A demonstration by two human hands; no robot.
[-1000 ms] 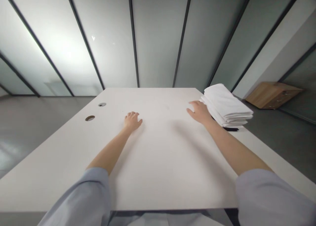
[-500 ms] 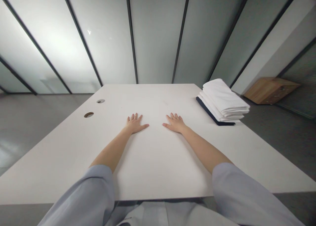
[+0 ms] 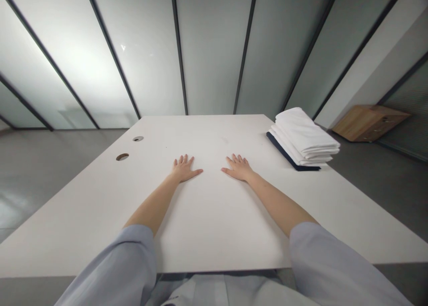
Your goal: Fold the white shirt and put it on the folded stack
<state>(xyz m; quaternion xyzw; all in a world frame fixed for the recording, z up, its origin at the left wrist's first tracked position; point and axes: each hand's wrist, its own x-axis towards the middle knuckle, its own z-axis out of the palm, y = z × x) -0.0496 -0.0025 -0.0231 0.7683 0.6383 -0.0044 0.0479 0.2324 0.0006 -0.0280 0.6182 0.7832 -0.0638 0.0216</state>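
My left hand (image 3: 183, 168) lies flat and palm down on the white table (image 3: 214, 221), fingers spread and holding nothing. My right hand (image 3: 238, 168) rests the same way a short distance to its right, also empty. The nearest object to my right hand is a stack of folded white cloths (image 3: 303, 136), which sits towards the far right corner of the table. A dark navy folded item (image 3: 284, 152) shows beneath the stack's left edge. Neither hand touches the stack.
Two round grommet holes (image 3: 122, 157) lie near the table's left side. Beyond the table are frosted glass panels with dark frames (image 3: 214, 51). A wooden box (image 3: 369, 123) stands on the grey floor at the right.
Over the last second my right hand moved left, away from the stack, and flattened. My left hand spread flat. The view tilted slightly. Between the last two frames almost nothing moved.
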